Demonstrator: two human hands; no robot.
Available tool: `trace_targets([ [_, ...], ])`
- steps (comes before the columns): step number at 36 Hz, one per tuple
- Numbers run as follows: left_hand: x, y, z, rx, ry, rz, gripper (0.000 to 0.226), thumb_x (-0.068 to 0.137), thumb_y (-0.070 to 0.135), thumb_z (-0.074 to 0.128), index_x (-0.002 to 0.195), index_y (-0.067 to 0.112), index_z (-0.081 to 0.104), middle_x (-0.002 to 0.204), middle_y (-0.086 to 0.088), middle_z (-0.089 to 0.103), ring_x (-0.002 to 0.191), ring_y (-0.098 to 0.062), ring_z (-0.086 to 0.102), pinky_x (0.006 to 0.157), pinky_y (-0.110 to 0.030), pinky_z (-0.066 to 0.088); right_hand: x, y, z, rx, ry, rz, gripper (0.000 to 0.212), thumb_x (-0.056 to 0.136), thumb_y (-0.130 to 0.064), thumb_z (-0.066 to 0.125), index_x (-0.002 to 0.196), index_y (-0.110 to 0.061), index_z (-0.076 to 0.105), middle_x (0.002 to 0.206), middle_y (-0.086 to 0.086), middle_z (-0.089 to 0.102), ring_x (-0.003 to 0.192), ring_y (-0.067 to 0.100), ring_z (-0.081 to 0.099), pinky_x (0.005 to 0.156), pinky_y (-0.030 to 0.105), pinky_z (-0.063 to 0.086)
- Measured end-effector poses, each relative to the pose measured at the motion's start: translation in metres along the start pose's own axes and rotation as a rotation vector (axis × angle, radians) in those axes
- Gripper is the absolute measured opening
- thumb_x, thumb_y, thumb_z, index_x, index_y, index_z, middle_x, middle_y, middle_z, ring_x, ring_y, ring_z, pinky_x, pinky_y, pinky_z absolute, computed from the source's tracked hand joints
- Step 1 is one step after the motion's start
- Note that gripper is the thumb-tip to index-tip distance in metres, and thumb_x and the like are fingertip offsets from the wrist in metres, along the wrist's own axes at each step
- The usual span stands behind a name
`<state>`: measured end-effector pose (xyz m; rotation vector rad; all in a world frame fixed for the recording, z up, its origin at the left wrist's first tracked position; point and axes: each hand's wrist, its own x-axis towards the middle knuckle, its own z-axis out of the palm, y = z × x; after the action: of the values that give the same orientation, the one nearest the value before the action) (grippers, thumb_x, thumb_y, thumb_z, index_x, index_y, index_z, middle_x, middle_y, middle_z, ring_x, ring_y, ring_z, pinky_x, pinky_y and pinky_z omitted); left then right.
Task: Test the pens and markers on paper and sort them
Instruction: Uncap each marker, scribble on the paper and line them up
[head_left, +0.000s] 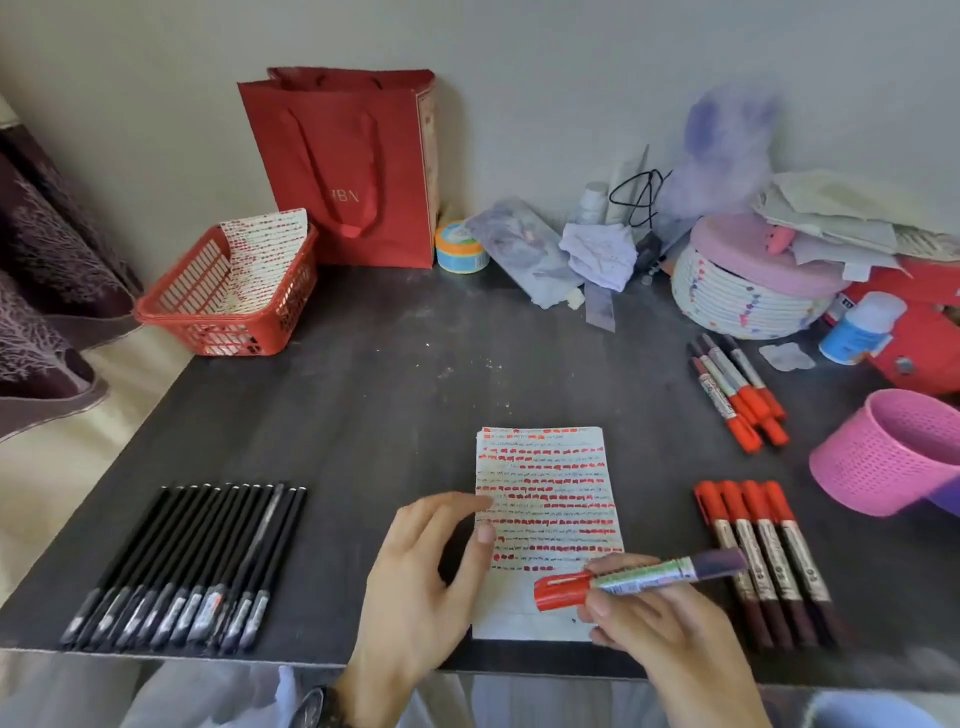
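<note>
Right grip: the marker (639, 574) is being held in the right hand (670, 623), with fingers and thumb curled round the barrel just behind the red cap (561, 592).
Left grip: nothing is being held. The left hand (421, 566) is being kept wide and relaxed, with its fingertips being rested on the left edge of the paper (545, 499).
Marker position: it is being carried level above the lower right part of the paper, with the cap pointing left and the dark end toward the near row of markers (769, 551).
Cap risk: the cap is being left on, so no stroke is being allowed yet. If it is being pulled off carelessly, the marker is likely being jerked out of the grip.
Paper risk: only the left edge is being pinned, so a firm stroke on the right side is probably being met by the sheet sliding on the surface (363, 395).
Space risk: the sheet is being filled with red marks nearly to the bottom. A fresh mark is easily being lost among them, and a dry marker is then being misjudged.
Sorting risk: markers are being kept in the near row and in the far group of markers (737, 395), with the black pens (192, 561) at the left. What each pile means cannot be told, so a wrong placement is being risked.
Rolling risk: the near row is being kept close to the front edge, just beside the right hand, and a brush of the wrist is likely being followed by markers rolling off.
</note>
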<state>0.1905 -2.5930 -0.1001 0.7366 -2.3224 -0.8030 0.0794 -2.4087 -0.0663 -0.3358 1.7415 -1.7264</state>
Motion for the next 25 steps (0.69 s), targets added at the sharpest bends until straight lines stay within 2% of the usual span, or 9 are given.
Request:
trace_targets([
  [2,-0.010,0.012,0.000,-0.047,-0.028,0.004,0.030,0.099,0.057,0.041,0.107,0.042,0.066,0.112,0.031,0.062,0.112,-0.005,0.058,0.086,-0.017,0.047,-0.005,0.006,0.003,0.028,-0.013,0.015,0.037,0.059,-0.022,0.096,0.092,-0.027,0.081,0.089,0.009,0.078,0.083,0.020,0.076,0.064,0.024,0.058],
  [5,-0.022,0.028,0.001,-0.072,-0.120,0.023,0.043,0.099,0.062,0.034,0.091,0.035,0.067,0.092,0.025,0.064,0.091,-0.005,0.060,0.074,-0.024,0.050,-0.013,0.013,0.005,0.045,-0.074,0.000,0.035,0.061,-0.025,0.089,0.095,-0.026,0.080,0.092,0.008,0.079,0.087,0.018,0.076,0.068,0.022,0.058],
  [9,-0.032,0.042,0.006,-0.040,-0.169,0.009,0.056,0.099,0.066,0.025,0.068,0.027,0.049,0.063,0.011,0.054,0.064,-0.011,0.053,0.055,-0.031,0.044,-0.019,0.019,0.006,0.063,-0.170,-0.040,0.039,0.064,-0.034,0.087,0.099,-0.021,0.079,0.106,0.006,0.077,0.102,0.018,0.073,0.075,0.022,0.058],
  [12,-0.035,0.045,0.012,-0.036,-0.135,-0.029,0.057,0.099,0.060,0.028,0.060,0.022,0.042,0.054,0.006,0.050,0.053,-0.016,0.050,0.048,-0.035,0.042,-0.017,0.021,0.007,0.091,-0.120,-0.073,0.046,0.062,-0.051,0.086,0.093,-0.018,0.080,0.109,0.005,0.075,0.105,0.020,0.071,0.076,0.028,0.058],
  [14,-0.036,0.045,0.014,0.014,-0.094,0.010,0.056,0.101,0.057,0.028,0.058,0.023,0.037,0.050,0.006,0.045,0.048,-0.017,0.045,0.043,-0.034,0.040,-0.016,0.021,0.009,0.323,-0.073,-0.036,0.056,0.056,-0.058,0.089,0.076,-0.008,0.075,0.093,0.011,0.073,0.097,0.025,0.071,0.079,0.034,0.056],
  [15,-0.037,0.046,0.015,0.034,-0.078,0.030,0.056,0.103,0.056,0.027,0.058,0.023,0.035,0.049,0.006,0.043,0.046,-0.017,0.042,0.041,-0.033,0.039,-0.016,0.019,0.011,0.464,-0.063,-0.023,0.051,0.059,-0.054,0.088,0.067,-0.007,0.070,0.083,0.013,0.068,0.089,0.025,0.069,0.080,0.035,0.055],
  [19,-0.044,0.055,0.021,0.121,-0.024,0.061,0.065,0.105,0.053,0.022,0.053,0.019,0.041,0.046,0.005,0.044,0.042,-0.018,0.041,0.036,-0.031,0.037,-0.022,0.008,0.024,0.915,0.080,0.051,0.038,0.083,-0.032,0.066,0.055,-0.017,0.045,0.060,-0.001,0.037,0.061,0.017,0.043,0.075,0.033,0.041],
  [22,-0.051,0.062,0.029,0.107,-0.002,0.026,0.060,0.105,0.050,0.025,0.053,0.021,0.036,0.044,0.005,0.043,0.041,-0.016,0.037,0.037,-0.026,0.031,-0.021,0.003,0.035,1.044,0.185,0.140,0.042,0.084,-0.034,0.064,0.057,-0.021,0.035,0.056,-0.004,0.026,0.053,0.015,0.030,0.079,0.036,0.034],
  [25,-0.054,0.062,0.031,0.122,-0.045,-0.014,0.057,0.103,0.048,0.030,0.054,0.019,0.033,0.042,0.004,0.042,0.042,-0.018,0.037,0.039,-0.026,0.027,-0.020,0.001,0.037,1.043,0.248,0.164,0.046,0.084,-0.037,0.063,0.053,-0.021,0.033,0.052,-0.004,0.024,0.048,0.013,0.025,0.067,0.031,0.032],
])
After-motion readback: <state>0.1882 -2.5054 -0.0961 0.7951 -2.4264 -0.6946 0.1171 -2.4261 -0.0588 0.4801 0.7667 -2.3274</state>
